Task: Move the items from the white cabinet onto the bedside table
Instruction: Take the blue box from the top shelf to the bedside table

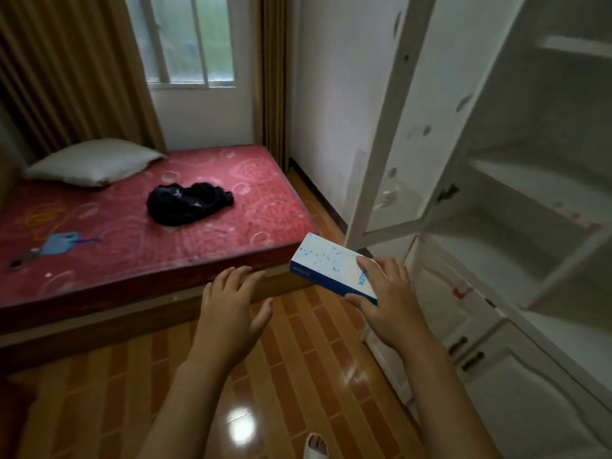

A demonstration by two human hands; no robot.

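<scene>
Pinched between thumb and fingers of the right hand [387,303], a flat white cardboard box with blue speckles and a blue edge [328,268] is held in the air above the glossy wood-patterned floor [298,376], just beside the tall white cabinet [516,200] with its glass door swung wide. Fingers spread and holding nothing, the left hand [231,306] hovers near the red mattress [132,233].
</scene>
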